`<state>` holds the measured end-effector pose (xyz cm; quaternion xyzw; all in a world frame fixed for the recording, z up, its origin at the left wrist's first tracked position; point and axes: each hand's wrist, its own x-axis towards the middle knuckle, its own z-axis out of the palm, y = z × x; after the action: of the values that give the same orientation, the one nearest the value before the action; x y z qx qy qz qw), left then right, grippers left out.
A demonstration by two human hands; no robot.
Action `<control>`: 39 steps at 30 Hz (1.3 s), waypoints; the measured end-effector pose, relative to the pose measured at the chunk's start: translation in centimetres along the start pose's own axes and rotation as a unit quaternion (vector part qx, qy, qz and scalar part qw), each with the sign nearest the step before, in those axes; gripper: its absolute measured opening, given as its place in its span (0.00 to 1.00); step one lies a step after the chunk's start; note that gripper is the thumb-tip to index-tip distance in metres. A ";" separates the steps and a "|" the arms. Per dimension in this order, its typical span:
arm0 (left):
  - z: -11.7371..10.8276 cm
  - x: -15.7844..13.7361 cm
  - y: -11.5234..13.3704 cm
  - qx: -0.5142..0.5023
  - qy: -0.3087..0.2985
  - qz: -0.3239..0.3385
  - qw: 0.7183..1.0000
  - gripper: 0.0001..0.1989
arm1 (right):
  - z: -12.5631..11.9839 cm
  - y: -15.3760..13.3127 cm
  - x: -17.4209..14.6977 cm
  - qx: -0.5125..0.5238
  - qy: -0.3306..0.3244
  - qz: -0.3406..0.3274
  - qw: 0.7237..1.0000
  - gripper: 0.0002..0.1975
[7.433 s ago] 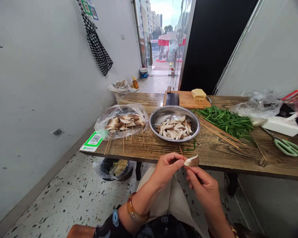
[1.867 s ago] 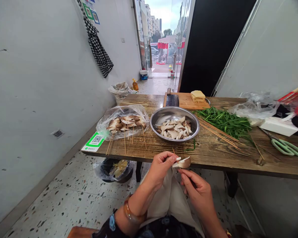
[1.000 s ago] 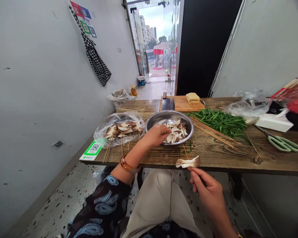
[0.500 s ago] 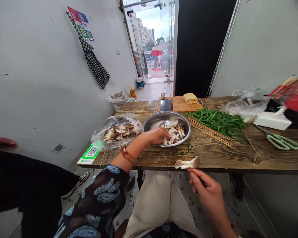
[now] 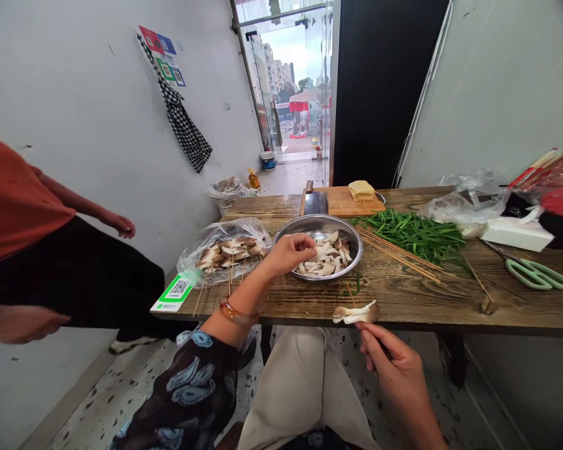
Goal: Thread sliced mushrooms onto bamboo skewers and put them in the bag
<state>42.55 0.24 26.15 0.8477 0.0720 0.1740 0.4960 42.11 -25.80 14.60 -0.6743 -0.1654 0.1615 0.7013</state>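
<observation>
My left hand (image 5: 291, 253) is over the near left side of a steel bowl (image 5: 360, 250). Its thumb and fingers are pinched together on what looks like a mushroom slice, partly hidden by the fingertips. Many cut mushroom slices (image 5: 326, 269) lie in the bowl. My right hand (image 5: 394, 359) grips a bamboo skewer (image 5: 349, 290) just below the threaded mushroom pieces (image 5: 356, 314), near the table's front edge. The skewer's thin end points up and away toward the bowl. To the left, finished mushroom skewers (image 5: 232, 250) lie on a clear plastic bag (image 5: 194, 250).
Loose bamboo skewers (image 5: 398, 253) and cut green leaves (image 5: 413, 232) lie right of the bowl. A cleaver (image 5: 316, 203) rests on a cutting board (image 5: 340, 203) with stacked tofu sheets (image 5: 362, 190). Green-handled scissors (image 5: 537, 274) are at right. Another person (image 5: 70, 275) stands at left.
My left hand has risen slightly from among the mushroom slices, its fingers now pinched. My right hand holds the skewer nearly still. The other person has come further into view at left.
</observation>
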 end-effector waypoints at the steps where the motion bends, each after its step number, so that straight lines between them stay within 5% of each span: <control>1: 0.1 -0.5 0.4 -0.031 0.003 -0.009 0.999 0.11 | 0.1 0.0 0.0 -0.002 0.001 -0.002 1.000 0.17; 9: 1.2 -3.4 1.6 -0.218 0.011 -0.060 0.974 0.16 | 0.7 -1.2 -0.4 -0.010 -0.020 -0.037 0.999 0.16; 19: 2.9 -5.9 1.8 -0.279 -0.016 -0.046 0.959 0.08 | 2.2 -2.4 -0.9 -0.056 -0.056 -0.125 0.989 0.12; 28: 3.1 -7.9 1.8 -0.453 -0.046 -0.045 0.889 0.15 | 2.8 -1.7 -0.6 -0.080 -0.048 -0.135 0.986 0.11; 35: 3.5 -8.9 1.6 -0.394 -0.021 -0.045 0.918 0.18 | 2.7 -1.4 -0.6 -0.109 -0.061 -0.135 0.983 0.12; 39: 4.0 -9.0 0.9 -0.385 0.044 -0.052 0.920 0.19 | 2.7 -1.5 -0.9 -0.120 -0.063 -0.146 0.980 0.12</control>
<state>35.64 -6.13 23.10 0.5775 0.0647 0.1996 0.7890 40.15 -23.87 16.18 -0.7109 -0.3237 0.0785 0.6195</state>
